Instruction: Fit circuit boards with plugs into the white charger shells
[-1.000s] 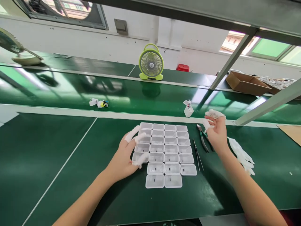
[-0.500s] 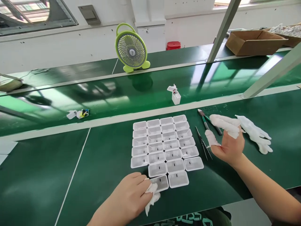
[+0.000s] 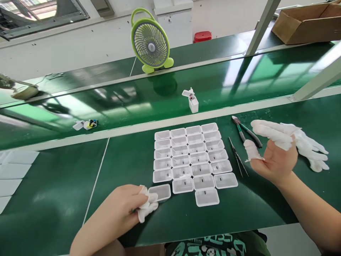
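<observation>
Rows of small white trays [image 3: 182, 160] lie on the green table. My left hand [image 3: 133, 204], with white coverings on some fingers, grips one white tray [image 3: 163, 192] by its left end, at the lower left corner of the rows. My right hand [image 3: 274, 153], its thumb and some fingers also covered in white, is raised right of the rows with its fingers apart and nothing in it. Beside it are green-handled pliers [image 3: 246, 131], partly behind the thumb, and metal tweezers [image 3: 238, 156]. A white glove [image 3: 310, 145] lies partly behind my right hand.
A green fan [image 3: 151, 46] stands on the far ledge. An opened white case [image 3: 193, 103] and a small white-and-yellow part [image 3: 86, 124] sit on the glossy green strip. White pieces [image 3: 17, 170] lie at the far left. A cardboard box [image 3: 306, 25] is at the back right.
My left hand has moved left with the tray it holds, from the bottom row to the row end above. The view has shifted, and my right hand appears farther right, still open.
</observation>
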A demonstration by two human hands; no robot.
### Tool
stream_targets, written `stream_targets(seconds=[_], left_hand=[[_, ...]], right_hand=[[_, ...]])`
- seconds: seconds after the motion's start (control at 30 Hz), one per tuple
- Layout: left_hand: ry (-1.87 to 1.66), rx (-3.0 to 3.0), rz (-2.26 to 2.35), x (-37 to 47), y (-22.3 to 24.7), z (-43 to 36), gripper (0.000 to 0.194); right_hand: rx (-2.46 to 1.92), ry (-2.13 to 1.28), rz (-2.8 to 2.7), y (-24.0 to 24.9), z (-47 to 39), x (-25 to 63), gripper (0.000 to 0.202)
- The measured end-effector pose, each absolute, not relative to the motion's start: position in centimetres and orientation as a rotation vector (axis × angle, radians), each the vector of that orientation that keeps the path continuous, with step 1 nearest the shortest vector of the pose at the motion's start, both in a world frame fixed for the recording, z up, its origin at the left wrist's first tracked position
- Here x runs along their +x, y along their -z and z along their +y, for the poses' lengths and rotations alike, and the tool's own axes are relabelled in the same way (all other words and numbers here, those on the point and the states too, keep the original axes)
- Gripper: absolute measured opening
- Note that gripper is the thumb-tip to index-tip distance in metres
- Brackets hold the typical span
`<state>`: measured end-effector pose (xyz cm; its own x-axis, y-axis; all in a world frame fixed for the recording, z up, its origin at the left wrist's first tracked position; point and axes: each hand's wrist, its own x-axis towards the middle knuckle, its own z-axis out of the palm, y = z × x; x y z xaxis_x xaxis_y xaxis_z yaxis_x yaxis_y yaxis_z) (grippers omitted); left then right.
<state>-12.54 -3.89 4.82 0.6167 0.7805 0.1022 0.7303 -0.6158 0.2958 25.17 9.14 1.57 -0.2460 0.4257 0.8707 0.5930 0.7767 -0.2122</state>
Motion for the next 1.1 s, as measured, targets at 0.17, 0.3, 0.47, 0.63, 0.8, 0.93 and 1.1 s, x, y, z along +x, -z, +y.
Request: stream_targets(seconds=[0.17,0.3,0.47,0.63,0.8,0.93,1.1], left_hand=[[-0.26,2.596,1.263,-13.0,-3.8,-4.0,0.028],[-0.173,2.552,1.381,-12.9,-3.5,-4.0,0.025],[-0.18,2.464,1.463,-12.6,-3.4,-4.1,0.027],[-0.19,2.456,1.474,-12.4,-3.0,-4.0,0.028],[-0.222,2.423,1.44,-12.5,-4.2,-4.1,0.032],[-0.518,2.092,1.482,-12.8,-5.3,-4.1,0.009],[-1.226,1.321,1.836,-11.9,-1.4,-1.2,0.045]], right_hand=[[-0.775,0.193,-1.921,-1.5,9.1,24.9,0.064],[-0.776,0.208,-1.951,-1.4,9.1,24.8,0.065],[-0.766,0.196,-1.962,-1.1,9.0,24.6,0.064],[-0.797,0.19,-1.969,-1.0,9.0,24.5,0.059],[-0.813,0.209,-1.999,-1.2,8.9,24.4,0.053],[-0.802,0.202,-2.016,-1.3,8.8,24.6,0.051],[-0.901,0.04,-1.976,-1.0,8.4,24.7,0.048]])
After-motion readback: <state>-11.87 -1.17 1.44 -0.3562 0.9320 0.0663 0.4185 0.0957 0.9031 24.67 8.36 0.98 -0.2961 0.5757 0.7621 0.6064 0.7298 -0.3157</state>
